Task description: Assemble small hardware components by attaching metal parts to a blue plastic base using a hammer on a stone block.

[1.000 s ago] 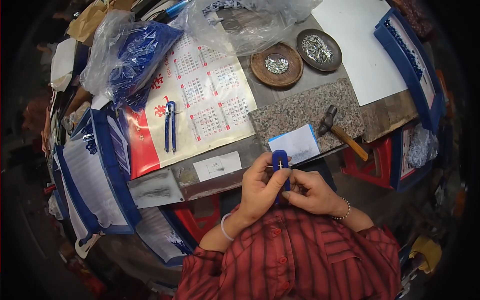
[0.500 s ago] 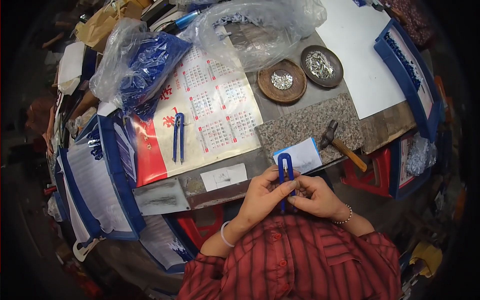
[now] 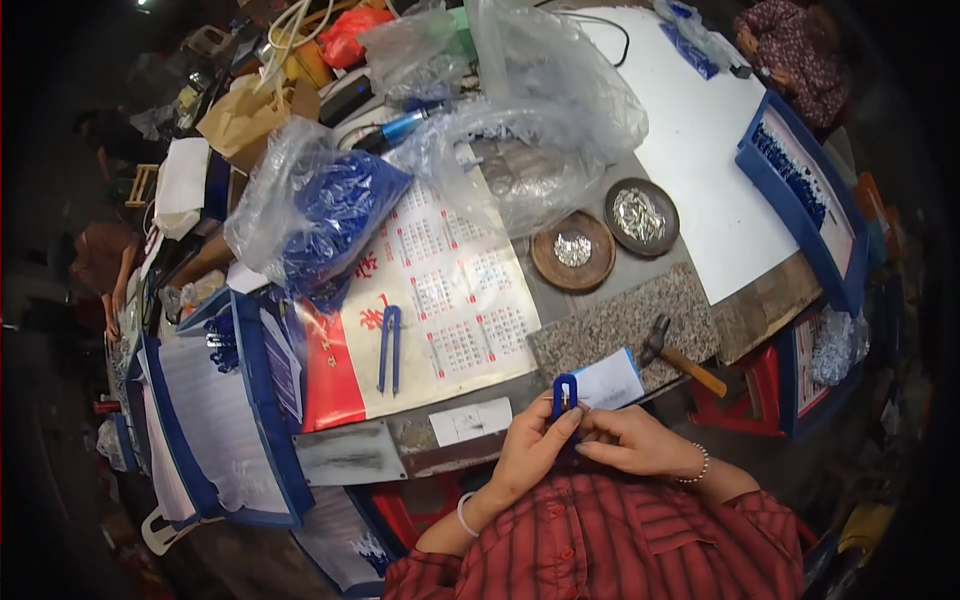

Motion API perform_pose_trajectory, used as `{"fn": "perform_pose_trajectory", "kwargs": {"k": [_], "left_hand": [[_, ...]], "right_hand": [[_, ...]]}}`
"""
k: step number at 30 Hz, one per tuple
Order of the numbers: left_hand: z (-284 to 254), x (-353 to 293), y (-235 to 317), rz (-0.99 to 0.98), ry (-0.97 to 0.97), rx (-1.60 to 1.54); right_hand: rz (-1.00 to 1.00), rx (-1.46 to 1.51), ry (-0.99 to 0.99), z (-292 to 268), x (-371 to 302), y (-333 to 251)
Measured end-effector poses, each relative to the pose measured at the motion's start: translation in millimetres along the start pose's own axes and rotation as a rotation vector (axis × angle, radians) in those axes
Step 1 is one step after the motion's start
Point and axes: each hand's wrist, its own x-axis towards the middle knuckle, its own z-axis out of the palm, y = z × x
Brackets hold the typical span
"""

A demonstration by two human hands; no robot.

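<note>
Close in front of my red checked shirt, my left hand (image 3: 535,442) pinches a blue U-shaped piece (image 3: 565,386) between thumb and fingers, rounded bend uppermost. A small metallic bit shows between its arms; their lower ends are hidden by my fingers. My right hand (image 3: 632,440) is closed beside it, fingertips pressed together near the piece's right arm. Whatever those fingertips grip, if anything, cannot be made out. Just beyond lies a white card with a blue edge (image 3: 608,380) on a speckled stone slab (image 3: 600,335). A similar blue two-legged piece (image 3: 389,350) rests on the printed calendar sheet (image 3: 480,330).
A hammer (image 3: 680,357) lies on the slab. Behind it stand a brown wooden bowl (image 3: 545,262) and a darker bowl (image 3: 643,240) with small metal parts. Blue trays (image 3: 262,440) flank the left; another blue tray (image 3: 790,190) is at right. Plastic bags (image 3: 345,205) crowd the back.
The view has tilted, so the table sits lower in it. The U-shaped piece now looks shorter, with less of its arms showing. The thin crosswise metal pin is no longer visible.
</note>
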Motion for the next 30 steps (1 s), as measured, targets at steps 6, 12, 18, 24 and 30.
{"fn": "perform_pose_trajectory", "kwargs": {"k": [6, 12, 18, 24, 30], "left_hand": [[-4, 1, 4, -0.130, 0.047, -0.178], [-8, 5, 7, -0.155, 0.015, -0.151], [-15, 1, 14, -0.257, -0.040, -0.191], [-33, -12, 14, -0.275, 0.008, -0.177], [-26, -19, 24, -0.195, 0.011, -0.270]], "right_hand": [[-0.241, -0.335, 0.232, -59, 23, -47], [-0.620, -0.630, 0.376, -107, 153, -80], [-0.603, -0.791, 0.545, -123, 336, -29], [-0.370, -0.902, 0.480, -122, 353, -33], [-0.397, -0.689, 0.385, -138, 242, -77]]}}
